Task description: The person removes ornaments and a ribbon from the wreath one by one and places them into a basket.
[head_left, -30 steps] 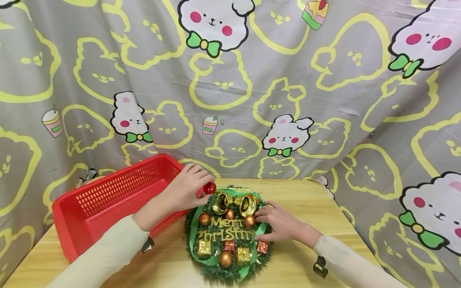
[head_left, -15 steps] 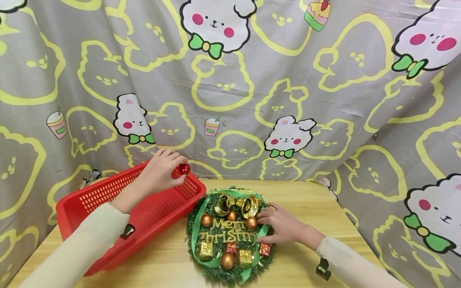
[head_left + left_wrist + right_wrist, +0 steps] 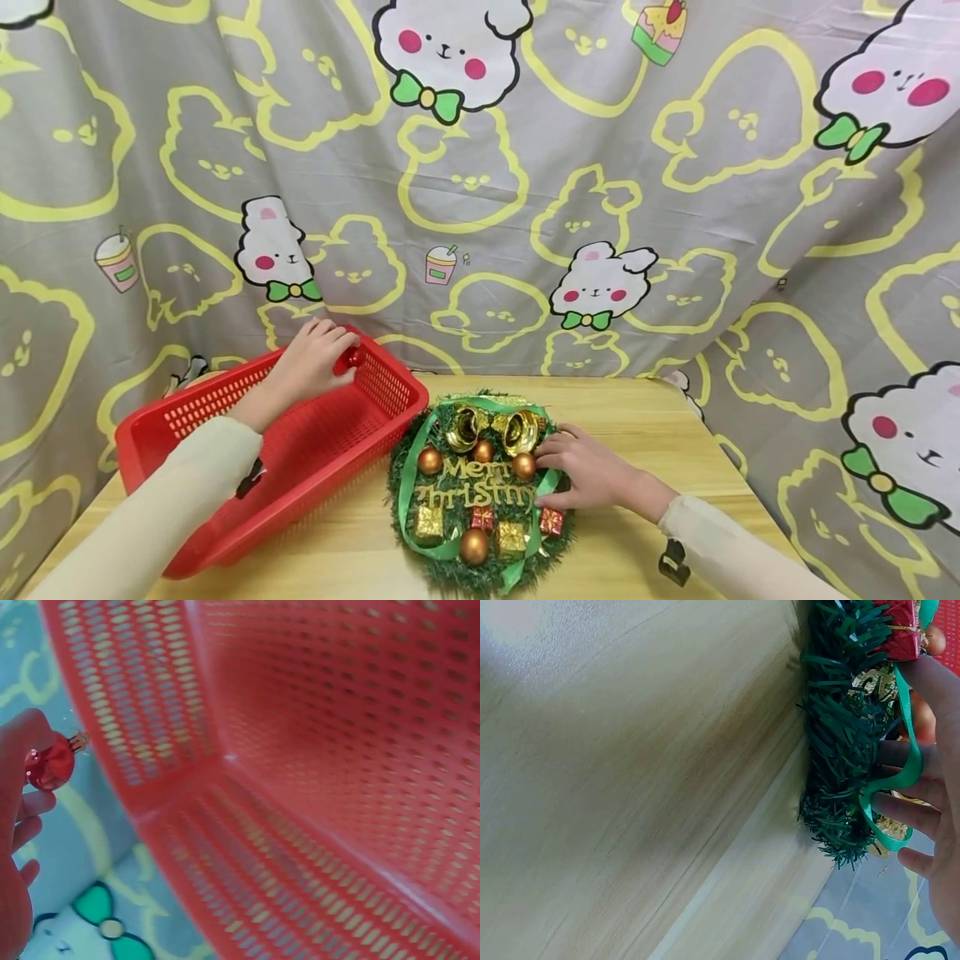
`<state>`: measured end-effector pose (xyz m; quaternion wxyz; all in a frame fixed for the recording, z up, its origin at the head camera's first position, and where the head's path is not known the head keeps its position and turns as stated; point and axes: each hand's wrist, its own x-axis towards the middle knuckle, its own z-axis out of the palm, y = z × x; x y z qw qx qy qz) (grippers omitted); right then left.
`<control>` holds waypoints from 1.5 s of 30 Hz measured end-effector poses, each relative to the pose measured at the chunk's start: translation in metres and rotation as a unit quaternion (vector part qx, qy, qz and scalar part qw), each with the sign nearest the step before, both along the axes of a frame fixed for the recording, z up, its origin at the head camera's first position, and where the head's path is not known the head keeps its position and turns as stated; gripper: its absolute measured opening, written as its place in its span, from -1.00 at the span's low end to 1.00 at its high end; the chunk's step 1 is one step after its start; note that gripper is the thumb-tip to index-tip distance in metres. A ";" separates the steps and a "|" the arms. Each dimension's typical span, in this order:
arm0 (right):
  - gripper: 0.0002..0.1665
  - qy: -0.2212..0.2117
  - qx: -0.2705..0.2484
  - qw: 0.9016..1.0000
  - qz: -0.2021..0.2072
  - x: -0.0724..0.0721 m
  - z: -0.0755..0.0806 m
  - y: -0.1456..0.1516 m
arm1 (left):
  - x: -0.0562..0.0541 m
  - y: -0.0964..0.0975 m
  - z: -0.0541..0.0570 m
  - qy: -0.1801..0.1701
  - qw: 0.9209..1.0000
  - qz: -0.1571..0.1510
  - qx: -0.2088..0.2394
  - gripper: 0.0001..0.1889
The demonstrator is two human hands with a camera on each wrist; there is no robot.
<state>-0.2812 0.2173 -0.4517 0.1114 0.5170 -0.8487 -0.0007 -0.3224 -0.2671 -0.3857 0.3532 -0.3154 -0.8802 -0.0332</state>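
Observation:
A shiny red bauble (image 3: 351,357) is pinched in my left hand (image 3: 311,360), above the far part of a red plastic basket (image 3: 367,446). In the left wrist view the bauble (image 3: 51,766) shows its gold cap, with thumb and fingers around it beside the basket's rim. On the table lies a green Christmas wreath (image 3: 450,573) with gold bells (image 3: 519,429), copper baubles (image 3: 474,546), small wrapped gift boxes (image 3: 429,523) and gold "Merry Christmas" lettering (image 3: 487,493). My right hand (image 3: 588,473) rests at its right edge, relaxed fingers touching the garland and green ribbon (image 3: 909,769).
The basket has perforated walls and stands left of the wreath, its corner close to the garland. A wooden table (image 3: 622,550) carries both. Behind and around it hangs a grey curtain (image 3: 480,250) with cartoon rabbits.
My left hand has carried the red bauble left, from beside the wreath's top to over the basket, then slightly lower. My right hand has stayed at the wreath's edge.

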 end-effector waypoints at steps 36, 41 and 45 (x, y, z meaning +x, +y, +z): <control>-0.33 0.002 -0.009 1.000 0.003 -0.003 -0.003 0.002 | -0.010 -0.033 -0.071 -0.121 0.984 0.110 -0.071 -0.58; -0.34 0.011 -0.010 1.000 0.007 -0.003 -0.004 0.001 | -0.011 -0.032 -0.071 -0.128 0.981 0.119 -0.080 -0.50; -0.34 0.015 -0.011 1.000 0.012 -0.003 -0.003 0.001 | -0.010 -0.031 -0.070 -0.133 0.980 0.123 -0.084 -0.46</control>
